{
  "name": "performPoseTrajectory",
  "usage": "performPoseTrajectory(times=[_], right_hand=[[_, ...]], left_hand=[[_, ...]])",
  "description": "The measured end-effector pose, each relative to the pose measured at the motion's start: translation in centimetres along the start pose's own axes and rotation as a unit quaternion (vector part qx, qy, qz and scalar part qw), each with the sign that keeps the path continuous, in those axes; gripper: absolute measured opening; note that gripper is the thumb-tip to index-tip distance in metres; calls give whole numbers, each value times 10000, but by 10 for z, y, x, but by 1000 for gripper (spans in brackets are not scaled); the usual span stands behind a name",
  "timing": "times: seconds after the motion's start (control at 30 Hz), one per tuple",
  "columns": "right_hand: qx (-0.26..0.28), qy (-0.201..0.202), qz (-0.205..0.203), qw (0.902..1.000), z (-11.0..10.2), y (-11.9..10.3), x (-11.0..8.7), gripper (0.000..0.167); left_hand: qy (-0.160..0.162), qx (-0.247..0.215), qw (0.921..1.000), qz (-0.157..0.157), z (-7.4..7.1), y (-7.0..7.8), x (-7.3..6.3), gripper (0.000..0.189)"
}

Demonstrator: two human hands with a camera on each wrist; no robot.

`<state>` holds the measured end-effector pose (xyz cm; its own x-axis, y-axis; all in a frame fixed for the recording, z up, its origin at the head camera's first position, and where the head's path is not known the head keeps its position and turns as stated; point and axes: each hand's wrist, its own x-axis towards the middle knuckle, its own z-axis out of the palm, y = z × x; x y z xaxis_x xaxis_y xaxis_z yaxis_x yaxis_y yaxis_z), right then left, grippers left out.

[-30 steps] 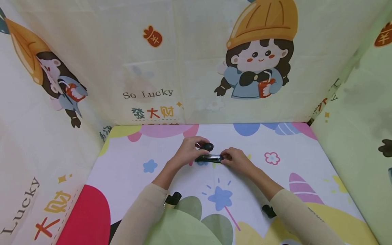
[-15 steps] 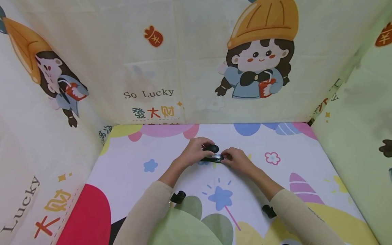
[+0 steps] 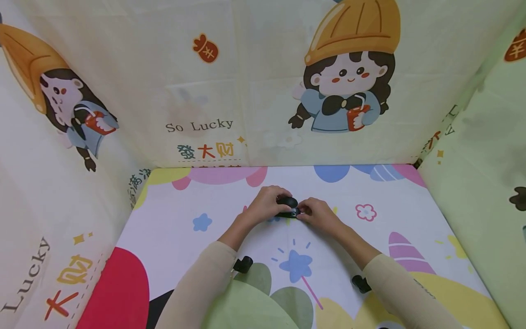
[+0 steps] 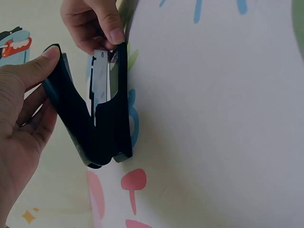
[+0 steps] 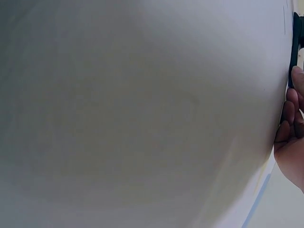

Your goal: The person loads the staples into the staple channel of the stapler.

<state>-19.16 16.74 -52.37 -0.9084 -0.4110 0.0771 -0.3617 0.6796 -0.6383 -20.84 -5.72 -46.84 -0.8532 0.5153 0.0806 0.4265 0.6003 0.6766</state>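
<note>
A black stapler [image 4: 111, 123] stands on the table with its top arm swung up from the base, and a silver staple magazine [image 4: 99, 78] shows between the two. My left hand [image 3: 263, 204] grips the raised top arm near its free end, thumb on one side and fingers on the other. Opposite it, my right hand [image 3: 319, 214] pinches the front end of the base between thumb and fingers. In the right wrist view only a dark sliver of the stapler base [image 5: 294, 52] appears at the right edge, with the right thumb against it.
The table [image 3: 164, 251] carries a cloth printed with stars, flowers and coloured shapes. Cartoon-printed curtains [image 3: 263, 91] enclose it at the back and both sides. A black wrist camera [image 3: 244, 264] sits under the left sleeve, another [image 3: 361, 283] by the right.
My left hand has moved right, bringing the stapler's top arm round toward the right hand, closer over the magazine. The right hand has stayed at the front of the base.
</note>
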Motion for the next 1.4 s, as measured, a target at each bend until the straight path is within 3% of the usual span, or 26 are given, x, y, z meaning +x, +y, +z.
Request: performPoseTrajectory(times=[0.5,0.8,1.13,1.4], right_hand=[[66,-23,127,9999,1,-1,-1,22],[117,16,142,9998,0,-1,-2,21],[83,-23,205,9998,3,1,-1,22],[121,-25,182,9998,3,1,0,22]], left_hand=[[-292,358,9989,49,10,0,7,33],[-283,336,9990,-35,16,-4,7,33],[-244,222,9994,38,10,-12,-1,25],[-199,180,9996,13,11,-10,-2,22]])
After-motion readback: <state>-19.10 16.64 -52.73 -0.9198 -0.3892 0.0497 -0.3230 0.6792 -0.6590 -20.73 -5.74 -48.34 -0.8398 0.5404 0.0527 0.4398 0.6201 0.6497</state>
